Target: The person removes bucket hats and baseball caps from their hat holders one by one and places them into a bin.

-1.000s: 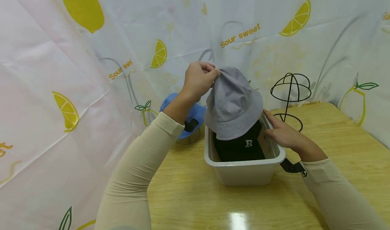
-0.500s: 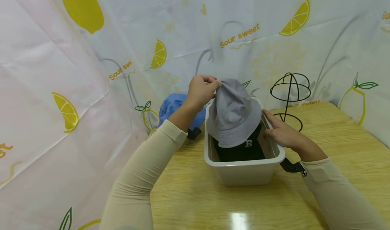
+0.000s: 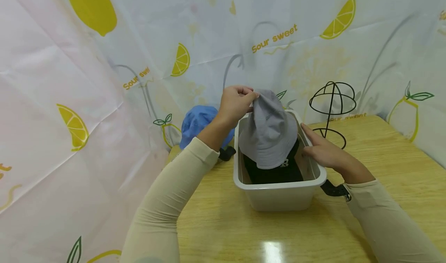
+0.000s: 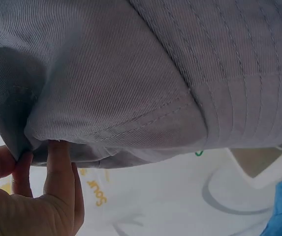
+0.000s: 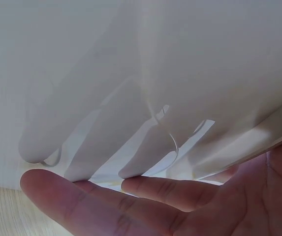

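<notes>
Grey hat (image 3: 267,130) hangs crown-up over bin (image 3: 278,195), brim on black cap (image 3: 275,173). Left hand (image 3: 235,103) pinches crown at far-left top. Right hand (image 3: 322,150), fingers straight, presses bin's right wall on desk (image 3: 383,158).

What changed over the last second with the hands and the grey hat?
The left hand, pinching the crown of the grey bucket hat, has come down and lowered the hat into the white bin, so it now covers more of the black cap. The grip is unchanged. The right hand stays on the bin's right rim; the blue hat and wire stand have not moved.
</notes>
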Demonstrator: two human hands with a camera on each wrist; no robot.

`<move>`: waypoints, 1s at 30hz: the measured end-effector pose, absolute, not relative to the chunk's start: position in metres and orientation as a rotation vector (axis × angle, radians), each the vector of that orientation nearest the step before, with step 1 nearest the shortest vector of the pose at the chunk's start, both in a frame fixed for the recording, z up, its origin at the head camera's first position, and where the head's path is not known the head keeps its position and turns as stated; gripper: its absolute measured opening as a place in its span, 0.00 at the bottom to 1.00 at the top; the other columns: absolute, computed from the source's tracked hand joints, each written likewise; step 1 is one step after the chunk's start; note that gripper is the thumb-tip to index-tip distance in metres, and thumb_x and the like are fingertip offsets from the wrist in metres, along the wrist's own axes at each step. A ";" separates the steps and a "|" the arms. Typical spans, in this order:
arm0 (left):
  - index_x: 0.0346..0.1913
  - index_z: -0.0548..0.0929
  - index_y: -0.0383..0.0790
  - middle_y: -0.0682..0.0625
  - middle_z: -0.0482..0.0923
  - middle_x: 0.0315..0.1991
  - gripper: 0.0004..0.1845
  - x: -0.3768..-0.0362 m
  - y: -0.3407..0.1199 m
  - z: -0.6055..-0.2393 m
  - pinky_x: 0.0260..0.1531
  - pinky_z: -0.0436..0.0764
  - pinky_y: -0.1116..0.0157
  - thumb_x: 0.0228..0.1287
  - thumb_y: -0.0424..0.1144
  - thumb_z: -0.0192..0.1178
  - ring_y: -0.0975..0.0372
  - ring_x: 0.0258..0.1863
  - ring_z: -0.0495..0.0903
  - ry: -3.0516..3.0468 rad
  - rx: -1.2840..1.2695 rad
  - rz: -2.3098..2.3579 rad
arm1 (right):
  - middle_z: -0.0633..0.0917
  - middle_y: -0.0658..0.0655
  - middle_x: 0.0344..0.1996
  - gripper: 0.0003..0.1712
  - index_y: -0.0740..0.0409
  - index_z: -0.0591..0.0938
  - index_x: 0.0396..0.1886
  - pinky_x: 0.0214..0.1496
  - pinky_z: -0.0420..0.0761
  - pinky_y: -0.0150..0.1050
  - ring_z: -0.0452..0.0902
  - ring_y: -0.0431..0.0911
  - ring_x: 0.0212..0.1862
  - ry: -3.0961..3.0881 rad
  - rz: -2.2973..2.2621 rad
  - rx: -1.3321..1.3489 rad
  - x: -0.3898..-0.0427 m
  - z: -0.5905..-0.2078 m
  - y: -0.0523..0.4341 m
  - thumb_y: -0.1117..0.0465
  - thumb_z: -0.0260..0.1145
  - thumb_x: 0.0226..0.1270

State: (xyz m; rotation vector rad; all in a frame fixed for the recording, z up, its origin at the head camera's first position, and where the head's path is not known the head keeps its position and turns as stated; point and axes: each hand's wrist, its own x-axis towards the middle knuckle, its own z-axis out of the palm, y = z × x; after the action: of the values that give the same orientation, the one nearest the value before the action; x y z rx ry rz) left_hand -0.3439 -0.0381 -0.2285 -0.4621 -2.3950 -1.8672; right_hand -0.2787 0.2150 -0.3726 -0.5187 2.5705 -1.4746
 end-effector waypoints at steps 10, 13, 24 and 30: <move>0.27 0.82 0.37 0.46 0.80 0.62 0.12 -0.349 -0.045 -0.243 0.44 0.89 0.60 0.70 0.35 0.66 0.55 0.63 0.79 -2.473 -0.342 -1.817 | 0.32 0.63 0.84 0.51 0.50 0.29 0.85 0.75 0.43 0.75 0.29 0.69 0.82 2.577 -1.464 -0.506 -0.280 -0.371 0.213 0.66 0.51 0.76; 0.29 0.82 0.37 0.46 0.80 0.63 0.11 -0.351 -0.050 -0.246 0.45 0.88 0.60 0.70 0.37 0.66 0.54 0.66 0.78 -2.484 -0.323 -1.789 | 0.32 0.63 0.84 0.51 0.48 0.29 0.85 0.74 0.47 0.77 0.30 0.70 0.82 2.570 -1.457 -0.492 -0.281 -0.371 0.214 0.66 0.50 0.76; 0.34 0.85 0.34 0.47 0.82 0.60 0.09 -0.347 -0.058 -0.248 0.41 0.89 0.63 0.70 0.37 0.66 0.57 0.58 0.84 -2.586 -0.457 -1.615 | 0.30 0.63 0.83 0.50 0.50 0.29 0.85 0.74 0.45 0.77 0.28 0.70 0.82 2.555 -1.482 -0.492 -0.278 -0.371 0.216 0.67 0.49 0.77; 0.33 0.85 0.38 0.49 0.85 0.56 0.10 -0.342 -0.060 -0.252 0.31 0.83 0.67 0.70 0.41 0.66 0.58 0.39 0.87 -2.755 -0.569 -1.317 | 0.32 0.65 0.83 0.50 0.50 0.29 0.84 0.70 0.57 0.78 0.34 0.73 0.81 2.552 -1.489 -0.492 -0.278 -0.374 0.216 0.67 0.49 0.76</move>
State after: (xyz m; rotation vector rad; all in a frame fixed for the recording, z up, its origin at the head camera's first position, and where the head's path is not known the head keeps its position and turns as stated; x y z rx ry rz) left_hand -0.3416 -0.0598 -0.2519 -0.5686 -2.7553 -1.3169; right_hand -0.2777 0.2163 -0.3736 -0.4919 2.5524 -1.4891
